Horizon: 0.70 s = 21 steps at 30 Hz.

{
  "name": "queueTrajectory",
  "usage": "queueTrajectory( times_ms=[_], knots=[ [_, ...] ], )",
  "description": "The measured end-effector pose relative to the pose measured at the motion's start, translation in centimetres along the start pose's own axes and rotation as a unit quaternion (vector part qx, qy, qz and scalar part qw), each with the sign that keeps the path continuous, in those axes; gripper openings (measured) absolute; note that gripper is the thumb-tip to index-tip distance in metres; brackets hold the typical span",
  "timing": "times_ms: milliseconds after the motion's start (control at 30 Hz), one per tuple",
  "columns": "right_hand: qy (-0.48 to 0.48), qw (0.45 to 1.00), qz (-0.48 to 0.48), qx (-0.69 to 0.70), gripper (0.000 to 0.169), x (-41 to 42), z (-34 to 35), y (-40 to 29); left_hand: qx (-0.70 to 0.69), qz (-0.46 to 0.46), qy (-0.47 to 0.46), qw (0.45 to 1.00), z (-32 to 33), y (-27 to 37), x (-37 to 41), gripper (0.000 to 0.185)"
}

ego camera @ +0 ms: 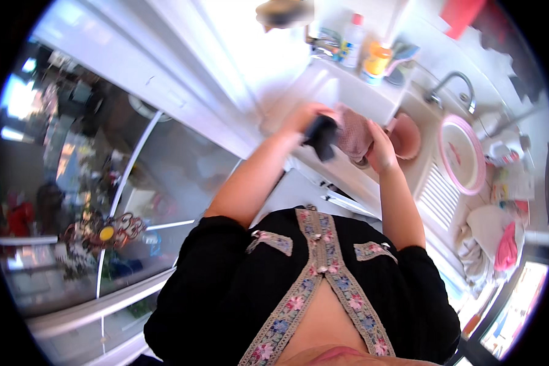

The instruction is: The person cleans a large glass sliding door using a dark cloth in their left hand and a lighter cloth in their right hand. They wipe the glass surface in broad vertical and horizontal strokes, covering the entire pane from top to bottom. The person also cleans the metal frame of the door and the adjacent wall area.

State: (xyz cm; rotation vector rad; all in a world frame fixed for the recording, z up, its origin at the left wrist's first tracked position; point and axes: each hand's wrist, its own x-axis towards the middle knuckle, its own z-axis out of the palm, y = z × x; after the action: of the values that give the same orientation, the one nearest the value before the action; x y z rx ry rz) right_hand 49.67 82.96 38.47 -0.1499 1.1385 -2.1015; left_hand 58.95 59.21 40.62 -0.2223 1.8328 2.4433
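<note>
My left hand (309, 115) is blurred, its fingers closed around a dark object (322, 137) too blurred to name. The fingertips reach the near end of a dusty-pink, mesh-textured item (354, 132), which may be a cloth or a shoe. From the other side, my right hand (380, 148) grips this item, thumb and fingers along its edge. Both hands are in front of me over the near edge of a pale sink (366, 100). Just beyond my right hand, a pink plastic vessel (405, 136) lies in the adjoining basin.
A curved metal faucet (457, 78) rises behind a pink-rimmed basin (479, 171), beside a ribbed washboard surface (439, 196). Bottles, one with an orange top (379, 57), stand along the back ledge. Crumpled cloths (478, 233) lie at right. A framed window (132, 160) is at my left.
</note>
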Motion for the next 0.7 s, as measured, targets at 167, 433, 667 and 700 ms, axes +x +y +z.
queueTrajectory(
  times_ms=[167, 433, 667, 700],
  knots=[
    [-0.016, 1.0, 0.003, 0.012, 0.034, -0.1, 0.3, 3.3, 0.269, 0.053, 0.034, 0.961, 6.5, 0.2, -2.7, 0.033],
    [0.043, 0.999, -0.012, 0.006, 0.044, -2.7, -5.1, 0.7, 0.432, 0.152, 0.433, 0.776, -8.0, 6.0, -18.6, 0.027],
    [0.02, 0.999, -0.024, 0.003, 0.044, -3.0, -3.0, 2.0, 0.836, 0.04, 0.329, 0.437, -14.2, 12.1, -23.6, 0.029],
    [0.018, 0.999, -0.035, 0.0, 0.043, -2.9, -2.1, 2.6, 0.859, 0.032, 0.302, 0.411, -14.7, 12.3, -23.3, 0.028]
  ],
)
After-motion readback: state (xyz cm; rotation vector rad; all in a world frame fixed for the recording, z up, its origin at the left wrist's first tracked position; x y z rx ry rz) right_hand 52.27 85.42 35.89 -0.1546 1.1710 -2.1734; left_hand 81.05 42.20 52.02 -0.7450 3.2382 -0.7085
